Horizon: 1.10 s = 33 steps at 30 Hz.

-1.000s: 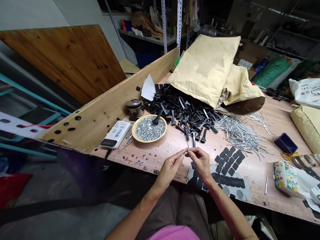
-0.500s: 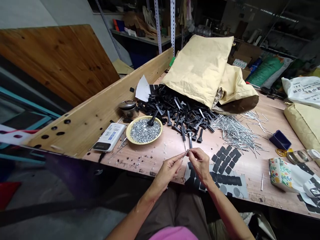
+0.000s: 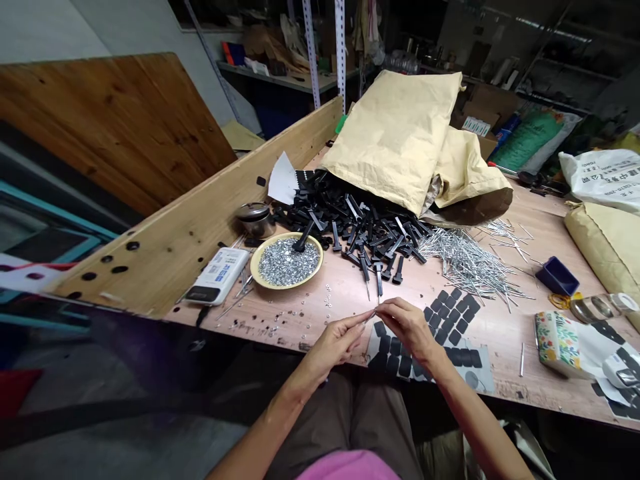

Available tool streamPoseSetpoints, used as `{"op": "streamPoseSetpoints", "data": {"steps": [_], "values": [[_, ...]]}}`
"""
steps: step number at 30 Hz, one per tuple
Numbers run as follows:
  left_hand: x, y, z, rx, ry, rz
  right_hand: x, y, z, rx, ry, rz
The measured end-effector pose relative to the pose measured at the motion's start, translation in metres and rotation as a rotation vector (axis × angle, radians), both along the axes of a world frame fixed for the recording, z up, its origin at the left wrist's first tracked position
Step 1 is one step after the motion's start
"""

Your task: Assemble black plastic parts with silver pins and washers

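Note:
Just above the table's front edge, my left hand [image 3: 341,339] pinches a thin metal rod [image 3: 369,319] between thumb and forefinger. My right hand [image 3: 409,328] meets it, its fingertips closed at the rod's far end; the fingers hide most of what lies between them. Straight ahead of the fingertips lies a black T-shaped part [image 3: 379,277] with a thin metal pin pointing toward me. Beside it on the left is another black part [image 3: 365,267], also with a pin. Under my right hand lies a grey sheet [image 3: 484,373] with rounded black pads on it.
A yellow bowl [image 3: 255,270] holds small metal pieces and a black part. Behind are a pile of black parts [image 3: 350,217], a heap of metal rods [image 3: 465,263] and a large paper sack [image 3: 395,133]. A white device [image 3: 220,275] lies left; a blue box [image 3: 557,277] stands right.
My right hand's fingers have stretched a little along the rod, and both hands sit slightly lower. The pins of the two black parts now show apart from my fingertips. The view has shifted slightly.

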<state>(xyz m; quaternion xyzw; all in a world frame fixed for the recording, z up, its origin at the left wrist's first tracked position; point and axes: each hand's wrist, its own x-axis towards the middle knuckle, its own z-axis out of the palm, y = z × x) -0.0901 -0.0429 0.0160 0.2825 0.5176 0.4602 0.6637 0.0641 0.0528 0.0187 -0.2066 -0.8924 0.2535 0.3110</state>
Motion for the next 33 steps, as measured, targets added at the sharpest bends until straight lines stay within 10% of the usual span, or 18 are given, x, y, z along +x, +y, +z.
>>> {"op": "streamPoseSetpoints", "data": {"steps": [10, 25, 33], "values": [[-0.003, -0.003, 0.005, -0.019, -0.023, -0.232, 0.022, 0.004, 0.025, -0.139, -0.121, 0.215], [0.012, -0.006, -0.021, 0.761, 1.147, -0.036, 0.03, -0.008, 0.003, 0.13, -0.232, 0.171], [0.012, 0.001, -0.005, 0.09, 0.251, -0.363, 0.046, -0.003, 0.013, 0.414, -0.26, 0.359]]}}
